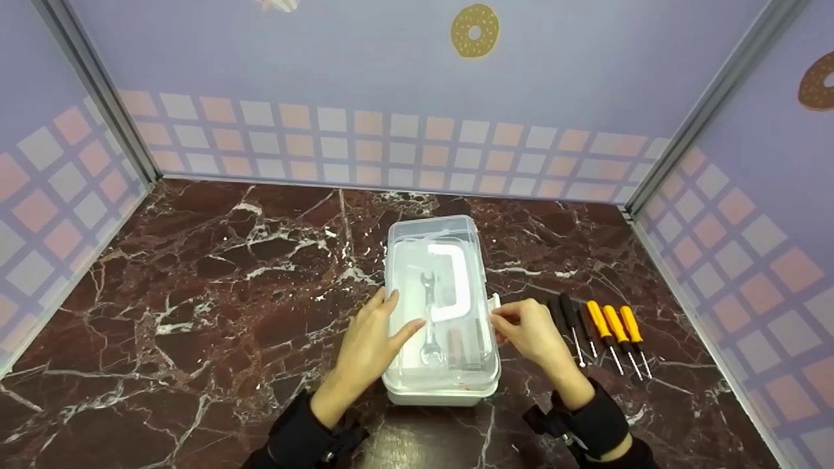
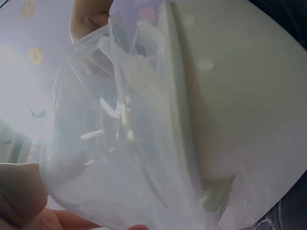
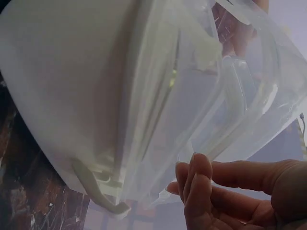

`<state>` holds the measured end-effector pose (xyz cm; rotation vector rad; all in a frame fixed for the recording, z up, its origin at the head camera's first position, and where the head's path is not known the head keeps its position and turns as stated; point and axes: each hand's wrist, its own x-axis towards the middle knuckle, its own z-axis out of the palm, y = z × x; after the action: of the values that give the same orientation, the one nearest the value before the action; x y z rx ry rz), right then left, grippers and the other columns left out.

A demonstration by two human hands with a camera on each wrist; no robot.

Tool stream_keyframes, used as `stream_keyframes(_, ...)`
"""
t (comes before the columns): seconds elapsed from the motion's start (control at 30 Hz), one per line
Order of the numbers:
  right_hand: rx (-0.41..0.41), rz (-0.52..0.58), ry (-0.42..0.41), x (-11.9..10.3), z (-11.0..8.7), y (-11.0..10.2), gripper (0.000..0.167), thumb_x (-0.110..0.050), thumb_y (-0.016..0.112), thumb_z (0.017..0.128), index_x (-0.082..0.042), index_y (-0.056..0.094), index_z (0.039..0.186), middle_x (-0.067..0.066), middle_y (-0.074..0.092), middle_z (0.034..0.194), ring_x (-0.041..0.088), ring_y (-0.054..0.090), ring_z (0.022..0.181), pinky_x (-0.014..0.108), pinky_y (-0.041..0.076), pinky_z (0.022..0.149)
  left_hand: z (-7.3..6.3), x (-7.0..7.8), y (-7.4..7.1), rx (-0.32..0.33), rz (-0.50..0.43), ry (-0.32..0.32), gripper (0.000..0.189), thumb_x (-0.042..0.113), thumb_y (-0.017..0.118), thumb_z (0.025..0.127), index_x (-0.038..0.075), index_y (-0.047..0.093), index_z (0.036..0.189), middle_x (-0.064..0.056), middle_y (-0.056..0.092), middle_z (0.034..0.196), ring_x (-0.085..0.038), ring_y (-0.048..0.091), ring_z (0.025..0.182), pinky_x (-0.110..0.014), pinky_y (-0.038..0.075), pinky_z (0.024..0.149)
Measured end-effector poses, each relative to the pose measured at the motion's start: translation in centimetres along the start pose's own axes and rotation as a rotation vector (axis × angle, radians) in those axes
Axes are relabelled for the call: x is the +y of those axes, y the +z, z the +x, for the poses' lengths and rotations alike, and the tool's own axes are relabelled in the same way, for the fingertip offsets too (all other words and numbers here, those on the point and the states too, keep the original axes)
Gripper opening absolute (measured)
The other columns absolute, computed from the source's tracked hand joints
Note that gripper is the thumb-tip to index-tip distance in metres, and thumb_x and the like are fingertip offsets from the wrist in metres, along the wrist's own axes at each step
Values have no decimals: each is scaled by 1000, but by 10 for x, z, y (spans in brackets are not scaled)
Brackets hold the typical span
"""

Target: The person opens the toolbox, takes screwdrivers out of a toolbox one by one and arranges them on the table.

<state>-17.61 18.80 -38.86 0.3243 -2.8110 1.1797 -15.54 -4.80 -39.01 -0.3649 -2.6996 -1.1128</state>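
Observation:
A toolbox has a white base point(image 1: 435, 398) and a clear lid point(image 1: 407, 260) with a white handle point(image 1: 462, 286) on top. Through the lid shows an open-ended wrench point(image 1: 430, 326). My left hand point(image 1: 368, 335) rests along the lid's left edge, fingers fairly straight and thumb extended over the top. On the opposite side, my right hand point(image 1: 531, 332) has thumb and fingertips together, pinching at the lid's edge. Beside those fingertips, a white latch point(image 3: 98, 189) is swung out from the box's side, its free end apart from the lid.
To the right lies a row of screwdrivers, several with black handles point(image 1: 568, 309) and 3 with yellow handles point(image 1: 612, 322). The dark marbled tabletop point(image 1: 215, 339) is enclosed by purple panels point(image 1: 365, 58) at the back and sides.

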Motion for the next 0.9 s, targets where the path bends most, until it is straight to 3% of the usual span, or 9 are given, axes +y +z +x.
stream_keyframes(0.2,35,-193,-71,8,-4,9,20,0,58,76,-10,63,60,-3,51,52,10,44,46,22,36,44,-1,5,9,43,83,39,64,38,64,77,-10,50,117,-33,39,124,-43,43,111,-47,37,91)
stream_keyframes(0.4,47,-275,-107,11,-6,16,30,3,56,74,-12,46,49,-2,43,49,13,39,48,28,35,45,-1,7,14,57,144,64,63,39,65,76,-9,52,116,-32,43,122,-42,48,106,-46,41,87)
stream_keyframes(0.57,64,-300,-137,12,-7,20,30,4,55,73,-10,46,49,2,48,50,15,43,48,32,39,46,-1,7,16,88,175,85,63,40,65,75,-8,54,115,-31,46,120,-41,52,100,-45,45,82)
stream_keyframes(0.7,79,-293,-150,16,-7,22,30,4,55,74,-11,46,49,2,48,49,15,44,47,31,38,45,-2,7,16,79,184,67,63,41,64,76,-7,53,117,-30,44,122,-40,53,98,-45,46,79)
stream_keyframes(0.9,95,-195,-110,24,-6,16,13,0,60,75,-8,66,66,-1,59,60,10,50,52,27,43,50,-3,7,18,66,188,50,64,42,63,77,-6,52,118,-29,43,124,-39,53,98,-43,48,74)
